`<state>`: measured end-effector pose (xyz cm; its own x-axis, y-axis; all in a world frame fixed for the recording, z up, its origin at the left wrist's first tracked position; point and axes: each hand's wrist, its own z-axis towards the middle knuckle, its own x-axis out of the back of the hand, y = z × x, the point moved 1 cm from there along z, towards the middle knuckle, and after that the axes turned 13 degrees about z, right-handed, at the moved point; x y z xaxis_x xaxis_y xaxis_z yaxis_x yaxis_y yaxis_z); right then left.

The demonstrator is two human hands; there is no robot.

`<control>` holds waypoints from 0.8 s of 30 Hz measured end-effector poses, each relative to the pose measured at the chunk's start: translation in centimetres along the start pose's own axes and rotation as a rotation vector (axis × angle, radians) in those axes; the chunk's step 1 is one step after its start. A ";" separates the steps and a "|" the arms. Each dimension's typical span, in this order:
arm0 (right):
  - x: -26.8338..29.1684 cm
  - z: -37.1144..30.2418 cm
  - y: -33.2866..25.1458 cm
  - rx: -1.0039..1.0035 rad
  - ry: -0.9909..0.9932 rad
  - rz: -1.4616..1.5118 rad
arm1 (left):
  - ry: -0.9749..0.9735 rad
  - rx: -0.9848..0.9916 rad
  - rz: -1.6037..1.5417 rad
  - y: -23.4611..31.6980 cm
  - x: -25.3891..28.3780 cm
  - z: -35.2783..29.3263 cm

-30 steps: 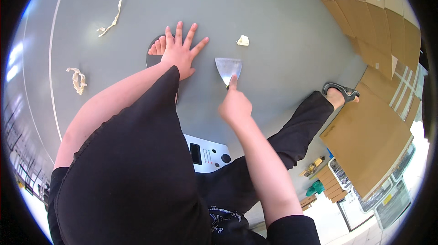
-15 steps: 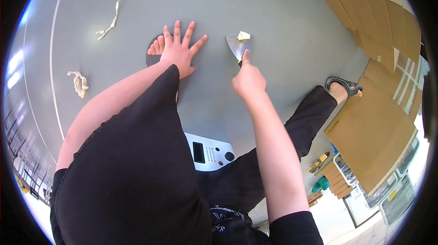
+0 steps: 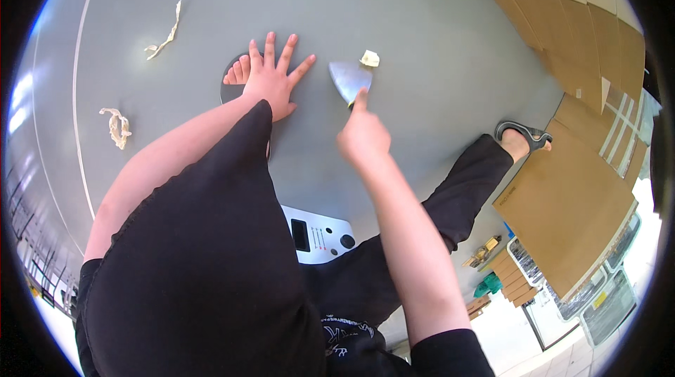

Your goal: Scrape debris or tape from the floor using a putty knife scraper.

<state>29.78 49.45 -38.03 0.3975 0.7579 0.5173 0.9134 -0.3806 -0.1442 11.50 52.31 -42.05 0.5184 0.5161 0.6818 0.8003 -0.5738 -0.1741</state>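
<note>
My right hand is closed round the handle of a scraper, its index finger stretched along toward the wide metal blade. Just off the blade's far right corner, a small pale yellowish lump lies on the grey floor. My left hand holds nothing; its fingers are spread, over my sandalled left foot. Most of the scraper's handle is hidden in my right hand.
Two twisted pale strips, one farther and one nearer, lie at the left by a white floor line. A white device with a knob sits between my legs. Cardboard boxes stand at the right, near my right foot.
My right hand has drawn the scraper left and slightly nearer. The pale lump, earlier on the blade, now lies on the floor beside it. My left hand stays by the foot.
</note>
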 end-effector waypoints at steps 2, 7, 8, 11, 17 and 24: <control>-1.9 -1.7 -0.2 -0.070 -0.145 -0.029 | -0.012 -0.003 0.005 0.0 -0.1 0.1; 2.1 1.8 1.5 -0.055 -0.053 -0.005 | 0.015 -0.011 -0.020 0.2 0.4 0.2; 2.1 1.7 1.3 -0.056 -0.051 -0.004 | 0.017 -0.012 -0.020 0.1 0.3 0.3; 0.3 0.6 0.7 -0.053 -0.033 -0.009 | 0.013 0.000 0.000 0.1 -0.1 0.2; 1.0 0.3 1.4 -0.080 -0.048 0.002 | 0.019 -0.030 0.011 0.4 0.2 0.2; -0.6 -0.7 1.9 -0.053 -0.116 -0.065 | -0.010 -0.001 0.018 0.1 0.2 0.2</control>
<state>31.21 47.92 -38.02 0.3482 0.8369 0.4223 0.9328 -0.3540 -0.0675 11.76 52.49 -42.12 0.5355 0.5118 0.6718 0.7907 -0.5834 -0.1858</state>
